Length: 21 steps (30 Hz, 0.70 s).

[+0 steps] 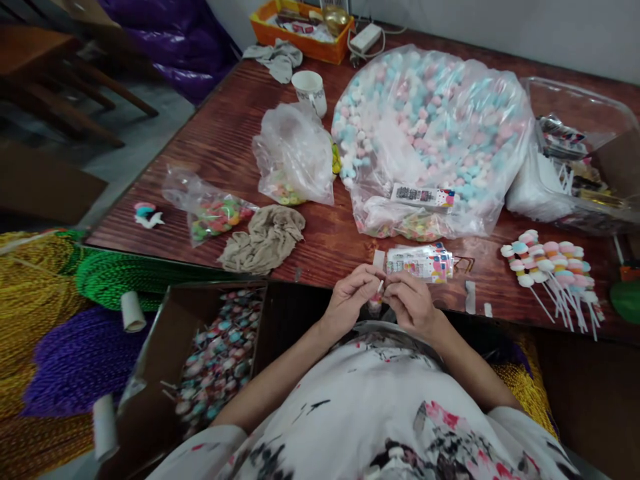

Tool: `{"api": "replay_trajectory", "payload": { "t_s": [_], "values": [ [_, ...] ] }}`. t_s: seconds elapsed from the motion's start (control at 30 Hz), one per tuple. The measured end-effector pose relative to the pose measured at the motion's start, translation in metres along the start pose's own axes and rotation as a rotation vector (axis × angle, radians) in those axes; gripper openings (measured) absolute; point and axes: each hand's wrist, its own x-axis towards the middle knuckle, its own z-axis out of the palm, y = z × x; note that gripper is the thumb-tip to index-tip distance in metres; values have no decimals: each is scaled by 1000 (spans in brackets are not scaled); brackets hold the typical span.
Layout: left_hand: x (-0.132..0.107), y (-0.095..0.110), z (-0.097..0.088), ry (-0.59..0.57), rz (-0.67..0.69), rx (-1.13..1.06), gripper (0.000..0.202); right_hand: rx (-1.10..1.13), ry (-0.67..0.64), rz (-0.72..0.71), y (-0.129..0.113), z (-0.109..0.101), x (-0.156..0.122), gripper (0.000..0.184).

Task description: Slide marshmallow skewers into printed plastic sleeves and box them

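My left hand [350, 297] and my right hand [413, 301] meet at the table's near edge, fingers pinched together around a small white stick [381, 287] with a bit of candy below it, mostly hidden. Just beyond my fingers lies a stack of small printed wrappers [423, 261]. A row of finished marshmallow skewers [550, 267] in pink, blue and white rests to the right. A big clear bag of pastel marshmallows [430, 127] fills the middle of the table.
A cardboard box of wrapped candy sticks [220, 353] stands at my lower left. On the wooden table [225, 140] lie small candy bags [215, 213], a beige cloth [265, 240], a white cup [310, 90], an orange tray [300, 27] and a clear tub [580, 153].
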Motion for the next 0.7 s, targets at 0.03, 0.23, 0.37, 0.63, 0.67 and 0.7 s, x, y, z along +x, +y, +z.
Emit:
{"api": "replay_trajectory", "payload": {
  "t_s": [0.03,0.23,0.37,0.63,0.67,0.7],
  "values": [
    [1,2,-2,-38,31,48,28,-40,8,-50,0,1,-2,14],
    [-5,6,-7,-226,50,215,36,-143,138,-187,-3,5,-11,17],
    [-7,13,-15,-300,117,213,27,-203,153,-194,-5,-1,-15,19],
    [2,27,-13,-299,520,551,11,-39,273,-65,-10,-14,-19,35],
    [2,27,-11,-304,538,558,11,-35,270,-69,-13,-17,-16,37],
    [3,27,-9,-306,549,565,10,-44,234,-111,-14,-20,-14,36]
  ]
}}
